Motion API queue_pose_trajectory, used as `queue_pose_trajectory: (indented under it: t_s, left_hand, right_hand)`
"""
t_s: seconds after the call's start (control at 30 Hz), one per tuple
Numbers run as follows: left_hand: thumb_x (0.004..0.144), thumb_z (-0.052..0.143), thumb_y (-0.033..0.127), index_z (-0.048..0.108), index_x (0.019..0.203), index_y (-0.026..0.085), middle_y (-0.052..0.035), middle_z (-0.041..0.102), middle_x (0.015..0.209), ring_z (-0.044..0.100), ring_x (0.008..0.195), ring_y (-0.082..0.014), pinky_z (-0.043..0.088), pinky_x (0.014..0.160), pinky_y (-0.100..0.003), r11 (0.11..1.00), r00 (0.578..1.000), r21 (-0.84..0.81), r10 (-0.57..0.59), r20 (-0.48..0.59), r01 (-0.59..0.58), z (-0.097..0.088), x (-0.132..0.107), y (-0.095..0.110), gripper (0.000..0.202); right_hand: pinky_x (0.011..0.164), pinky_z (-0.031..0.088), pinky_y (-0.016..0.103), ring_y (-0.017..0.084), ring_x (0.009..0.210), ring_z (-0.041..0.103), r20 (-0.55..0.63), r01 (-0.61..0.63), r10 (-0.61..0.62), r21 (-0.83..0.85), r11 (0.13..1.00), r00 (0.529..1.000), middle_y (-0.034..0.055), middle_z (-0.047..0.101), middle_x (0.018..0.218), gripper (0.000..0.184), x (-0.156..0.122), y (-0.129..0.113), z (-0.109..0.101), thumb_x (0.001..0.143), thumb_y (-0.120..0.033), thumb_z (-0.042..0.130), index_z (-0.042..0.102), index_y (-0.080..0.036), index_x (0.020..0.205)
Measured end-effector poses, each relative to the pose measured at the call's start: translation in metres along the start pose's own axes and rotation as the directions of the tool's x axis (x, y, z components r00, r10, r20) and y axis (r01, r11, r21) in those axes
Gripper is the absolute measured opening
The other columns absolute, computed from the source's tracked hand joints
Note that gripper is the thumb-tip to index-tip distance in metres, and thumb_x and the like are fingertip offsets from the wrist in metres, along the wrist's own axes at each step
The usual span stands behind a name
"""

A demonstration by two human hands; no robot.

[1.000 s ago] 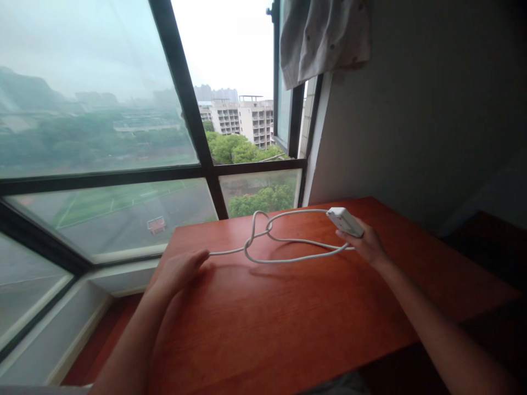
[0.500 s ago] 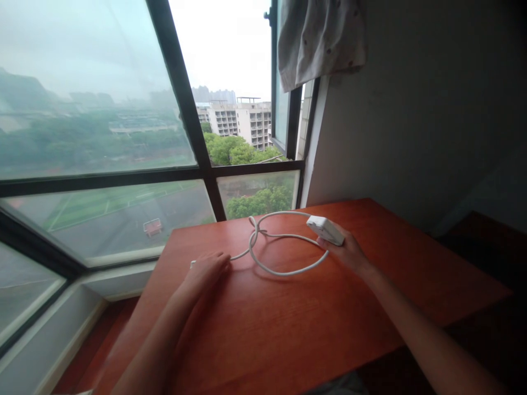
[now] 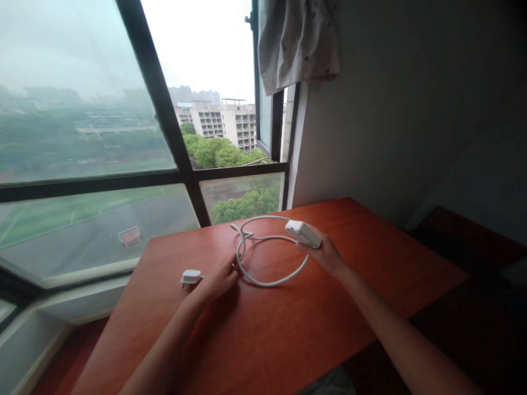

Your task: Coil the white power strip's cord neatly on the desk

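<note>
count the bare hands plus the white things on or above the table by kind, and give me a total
Hands: 2 (left hand, right hand)
White blocks: 1 (white block, held in the right hand)
White plugs: 1 (white plug, beside the left hand)
White cables: 1 (looped cable, between the hands)
Total: 5

The left hand [image 3: 222, 277] is now closer to the white block [image 3: 303, 234]; the plug [image 3: 191, 277] has come into view, farther from the block than that hand; the cord [image 3: 269, 285] loops more roundly beside the block.
</note>
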State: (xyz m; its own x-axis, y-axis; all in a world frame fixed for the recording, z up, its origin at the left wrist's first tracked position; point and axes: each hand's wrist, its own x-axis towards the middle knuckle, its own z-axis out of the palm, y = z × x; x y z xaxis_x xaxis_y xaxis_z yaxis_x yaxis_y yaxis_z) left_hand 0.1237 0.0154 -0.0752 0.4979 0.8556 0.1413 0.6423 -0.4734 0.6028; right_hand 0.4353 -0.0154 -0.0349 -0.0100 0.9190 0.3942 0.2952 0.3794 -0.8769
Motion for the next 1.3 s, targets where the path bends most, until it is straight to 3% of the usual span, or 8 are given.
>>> queue_pose_trajectory:
  t_s: [0.1,0.23,0.43,0.57,0.73,0.87,1.07,1.3]
  left_hand:
    - [0.089,0.042,0.032,0.061,0.108,0.018,-0.0098,0.068,0.105,0.061,0.095,-0.0237,0.047,0.087,-0.034,0.997,0.999,-0.066,0.040,0.024,-0.039,-0.003,-0.002,-0.001,0.030]
    - [0.090,0.043,0.043,0.064,0.110,0.020,-0.0079,0.071,0.098,0.064,0.086,-0.0232,0.048,0.077,-0.028,1.000,0.999,0.007,-0.001,0.053,0.000,-0.010,-0.011,-0.006,0.036]
    - [0.090,0.043,0.046,0.071,0.087,0.022,-0.0051,0.072,0.080,0.064,0.070,-0.0195,0.041,0.062,-0.022,0.979,0.997,0.197,-0.053,0.048,0.043,-0.022,-0.021,-0.012,0.037]
    - [0.092,0.042,0.044,0.070,0.087,0.023,-0.0049,0.072,0.078,0.064,0.068,-0.0180,0.037,0.059,-0.022,0.931,0.999,0.364,0.000,0.051,-0.019,-0.032,-0.035,-0.021,0.035]
    - [0.094,0.040,0.034,0.065,0.083,0.020,-0.0051,0.068,0.081,0.063,0.068,-0.0172,0.039,0.060,-0.024,0.878,0.997,0.472,0.056,0.059,-0.077,-0.043,-0.044,-0.030,0.031]
    - [0.095,0.037,0.031,0.066,0.090,0.018,-0.0093,0.067,0.093,0.064,0.072,-0.0184,0.044,0.064,-0.026,0.883,0.996,0.461,0.085,0.022,-0.085,-0.039,-0.040,-0.031,0.032]
    - [0.097,0.034,0.032,0.053,0.132,0.025,-0.0080,0.071,0.109,0.069,0.089,-0.0249,0.048,0.071,-0.030,0.884,1.000,0.467,0.003,-0.011,0.002,-0.033,-0.044,-0.027,0.041]
    - [0.096,0.037,0.042,0.064,0.118,0.024,-0.0091,0.072,0.101,0.069,0.086,-0.0253,0.048,0.071,-0.031,0.923,1.000,0.386,0.000,0.020,-0.007,-0.027,-0.045,-0.021,0.039]
  right_hand:
    - [0.086,0.048,0.034,0.025,0.099,0.062,-0.028,-0.004,0.004,-0.013,1.000,1.000,0.0071,0.067,0.113,0.054,0.003,0.006,-0.001,0.074,-0.035,0.070,0.059,-0.019,0.124]
    - [0.082,0.048,0.031,0.023,0.096,0.063,-0.059,-0.039,0.035,-0.054,0.998,0.998,0.0057,0.068,0.111,0.052,0.006,0.013,-0.008,0.076,-0.035,0.068,0.058,-0.020,0.125]
    - [0.080,0.046,0.030,0.022,0.092,0.061,-0.038,-0.023,0.019,-0.117,0.993,0.999,0.0060,0.068,0.108,0.050,0.011,0.024,-0.028,0.074,-0.037,0.070,0.061,-0.018,0.120]
    - [0.063,0.043,0.027,0.018,0.071,0.058,-0.145,-0.098,0.079,-0.126,0.987,0.986,0.0037,0.067,0.082,0.035,0.015,0.032,-0.050,0.071,-0.042,0.071,0.067,-0.015,0.093]
    - [0.049,0.034,0.025,0.012,0.051,0.046,-0.214,-0.218,0.199,-0.064,0.974,0.956,-0.0024,0.054,0.056,0.034,0.018,0.038,-0.071,0.070,-0.047,0.072,0.058,-0.016,0.069]
    - [0.049,0.035,0.025,0.012,0.050,0.045,-0.213,-0.207,0.189,-0.066,0.976,0.959,-0.0033,0.052,0.055,0.033,0.016,0.034,-0.071,0.069,-0.046,0.073,0.058,-0.017,0.069]
    - [0.050,0.038,0.025,0.013,0.056,0.048,-0.210,-0.177,0.162,-0.057,0.982,0.964,-0.0008,0.056,0.065,0.034,0.010,0.029,-0.066,0.068,-0.046,0.074,0.060,-0.016,0.076]
    - [0.056,0.040,0.027,0.014,0.060,0.050,-0.170,-0.151,0.132,-0.108,0.983,0.977,0.0005,0.058,0.072,0.033,0.004,0.026,-0.058,0.071,-0.046,0.073,0.062,-0.016,0.081]
